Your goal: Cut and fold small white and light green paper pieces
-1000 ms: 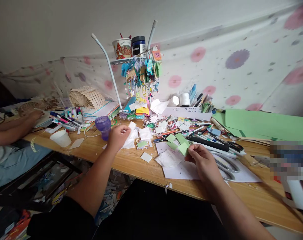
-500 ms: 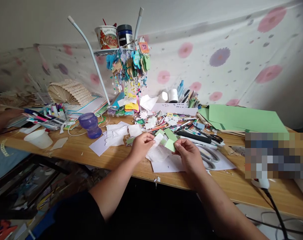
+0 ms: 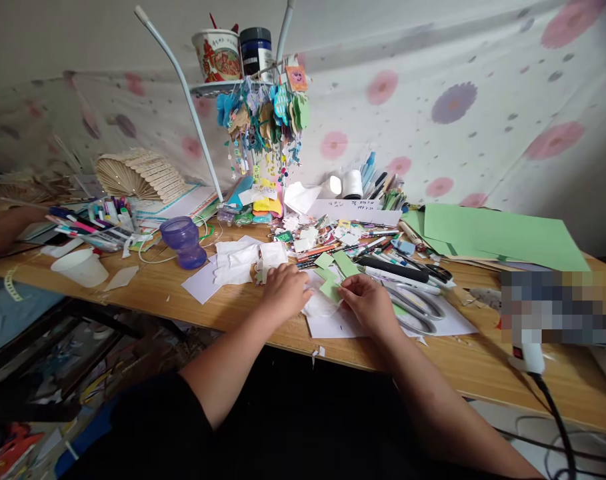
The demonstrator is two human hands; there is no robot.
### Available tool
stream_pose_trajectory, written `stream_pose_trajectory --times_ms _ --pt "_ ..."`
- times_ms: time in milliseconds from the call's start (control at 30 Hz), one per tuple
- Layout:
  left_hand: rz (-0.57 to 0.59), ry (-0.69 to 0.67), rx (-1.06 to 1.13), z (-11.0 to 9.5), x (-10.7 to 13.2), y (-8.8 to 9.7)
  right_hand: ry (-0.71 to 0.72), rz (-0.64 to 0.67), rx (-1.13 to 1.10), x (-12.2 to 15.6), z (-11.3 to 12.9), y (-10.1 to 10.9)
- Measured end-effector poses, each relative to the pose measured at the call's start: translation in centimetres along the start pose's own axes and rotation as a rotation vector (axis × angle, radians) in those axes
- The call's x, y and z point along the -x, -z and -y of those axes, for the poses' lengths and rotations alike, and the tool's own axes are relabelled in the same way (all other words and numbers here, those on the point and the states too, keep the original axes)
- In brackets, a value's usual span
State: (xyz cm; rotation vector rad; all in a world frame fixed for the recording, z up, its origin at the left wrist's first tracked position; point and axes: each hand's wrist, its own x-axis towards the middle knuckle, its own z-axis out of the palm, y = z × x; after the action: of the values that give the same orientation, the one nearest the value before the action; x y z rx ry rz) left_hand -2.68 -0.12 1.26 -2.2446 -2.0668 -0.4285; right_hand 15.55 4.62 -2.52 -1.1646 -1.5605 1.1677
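My right hand (image 3: 367, 300) pinches a small green paper piece (image 3: 329, 288) by its right edge, low over the white sheets. More green paper (image 3: 345, 264) lies just behind it. My left hand (image 3: 285, 293) is lowered near the tabletop, its fingers loosely bent and apart; no held item shows, though the space beneath the palm is hidden. White paper pieces (image 3: 235, 260) lie to its left. Crumpled translucent white paper (image 3: 320, 305) lies between my hands. A pair of grey-handled scissors (image 3: 417, 313) rests right of my right hand.
A purple cup (image 3: 183, 241) and a white cup (image 3: 81, 268) stand on the left. Pens and paper scraps (image 3: 323, 233) are heaped behind my hands. Large green sheets (image 3: 503, 233) lie at the back right. Another person's arm (image 3: 10, 230) reaches in at far left.
My left hand has moved down and no longer shows the white strip it held. My right hand has lowered slightly, still with the green paper piece. The view has shifted a little.
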Motion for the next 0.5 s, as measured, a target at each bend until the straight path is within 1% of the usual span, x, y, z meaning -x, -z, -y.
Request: stream_pose_trajectory --times_ms 100,167,233,300,400,500 --pt "0.044 0.0 0.028 -1.1 0.0 -1.1 0.023 0.021 0.013 -0.1 -0.2 -0.2" --pt "0.049 0.005 0.079 -1.1 -0.2 -1.3 0.036 0.03 -0.001 -0.1 -0.2 -0.2" --pt "0.043 0.023 0.179 -0.9 -0.4 -1.4 0.047 0.036 -0.041 -0.1 -0.2 -0.1" --pt "0.034 0.082 0.332 -0.9 -0.6 -1.4 0.06 0.042 -0.09 0.0 -0.1 0.2" --pt "0.011 0.161 0.626 -1.2 -0.7 -1.6 0.093 0.04 -0.137 0.1 0.0 0.6" --pt "0.024 0.147 0.956 -1.6 -0.6 -2.1 0.149 0.04 -0.133 0.1 -0.1 0.8"
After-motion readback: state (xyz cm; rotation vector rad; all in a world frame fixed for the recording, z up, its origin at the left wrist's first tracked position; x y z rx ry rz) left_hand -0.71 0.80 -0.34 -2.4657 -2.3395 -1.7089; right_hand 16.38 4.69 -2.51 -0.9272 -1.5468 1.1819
